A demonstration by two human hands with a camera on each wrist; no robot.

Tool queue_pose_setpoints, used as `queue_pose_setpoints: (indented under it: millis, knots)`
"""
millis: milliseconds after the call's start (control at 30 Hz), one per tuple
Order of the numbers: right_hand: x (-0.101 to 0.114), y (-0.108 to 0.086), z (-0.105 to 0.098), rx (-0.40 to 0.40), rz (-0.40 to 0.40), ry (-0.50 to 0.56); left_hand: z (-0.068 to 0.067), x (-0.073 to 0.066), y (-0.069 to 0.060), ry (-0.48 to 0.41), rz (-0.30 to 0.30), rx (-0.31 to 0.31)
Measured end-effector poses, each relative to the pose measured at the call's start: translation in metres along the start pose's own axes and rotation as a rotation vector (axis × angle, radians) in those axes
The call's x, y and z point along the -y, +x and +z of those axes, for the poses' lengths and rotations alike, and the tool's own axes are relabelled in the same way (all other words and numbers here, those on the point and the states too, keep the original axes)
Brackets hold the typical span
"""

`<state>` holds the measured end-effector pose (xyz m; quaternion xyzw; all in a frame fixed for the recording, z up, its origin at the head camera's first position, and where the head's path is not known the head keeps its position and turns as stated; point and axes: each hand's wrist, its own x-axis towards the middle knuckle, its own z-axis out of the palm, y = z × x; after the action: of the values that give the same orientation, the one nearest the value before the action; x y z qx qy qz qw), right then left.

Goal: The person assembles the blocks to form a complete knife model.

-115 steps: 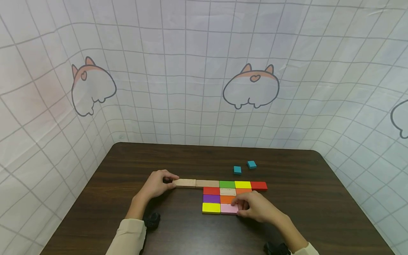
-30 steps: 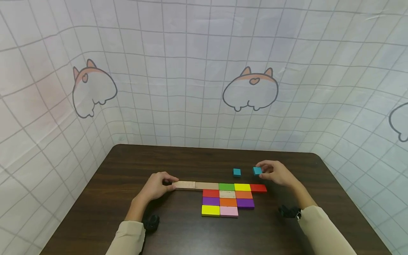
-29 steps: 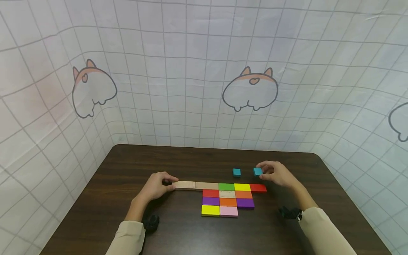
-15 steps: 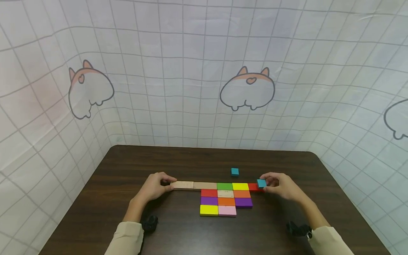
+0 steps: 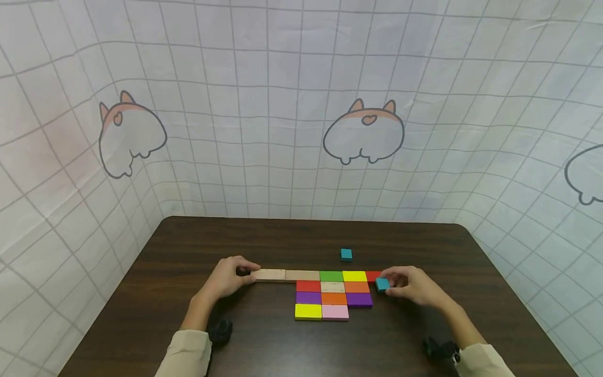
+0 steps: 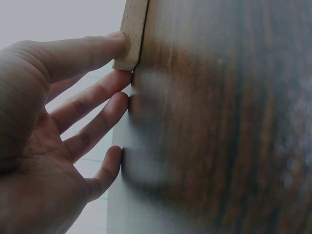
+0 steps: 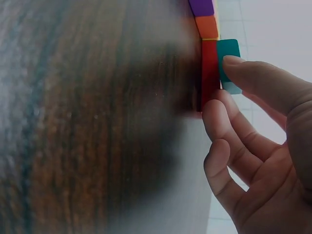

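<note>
My left hand (image 5: 226,278) stays at the left end of a row of flat blocks. Its thumb and a finger pinch the end of a plain wooden block (image 5: 271,275), seen close up in the left wrist view as a wooden block (image 6: 132,36). At the row's other end, my right hand (image 5: 416,286) pinches a small teal block (image 5: 382,285) between thumb and fingers. This teal block (image 7: 228,66) overlaps the red block (image 7: 210,73) in the right wrist view; whether they touch I cannot tell. A green block (image 5: 331,276) and a yellow block (image 5: 354,276) lie mid-row.
Below the row, blocks lie edge to edge in shorter rows, including a purple block (image 5: 359,300), a pink block (image 5: 335,312) and a yellow block (image 5: 308,312). Another teal block (image 5: 346,255) lies behind the row. A grid-patterned cloth (image 5: 292,183) surrounds the dark wooden table (image 5: 235,235).
My right hand left a purple block beside the orange one, took the farther teal block, and brought it nearer me, over and past the red block's end. My left hand kept its place.
</note>
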<state>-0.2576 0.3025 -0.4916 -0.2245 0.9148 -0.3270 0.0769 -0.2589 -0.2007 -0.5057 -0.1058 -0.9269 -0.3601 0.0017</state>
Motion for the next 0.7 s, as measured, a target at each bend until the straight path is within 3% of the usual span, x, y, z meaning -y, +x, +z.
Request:
queue_pose_setpoints:
  millis: [267,700]
  knots:
    - [0.002,0.0015,0.0039,0.016,-0.021,-0.015,-0.0008,-0.0008,-0.0005,0.004,0.007,-0.004]
    - [0.0063,0.0047,0.0081,0.044,0.015,-0.03,0.0002,-0.0005,0.0012,0.016,0.009,-0.016]
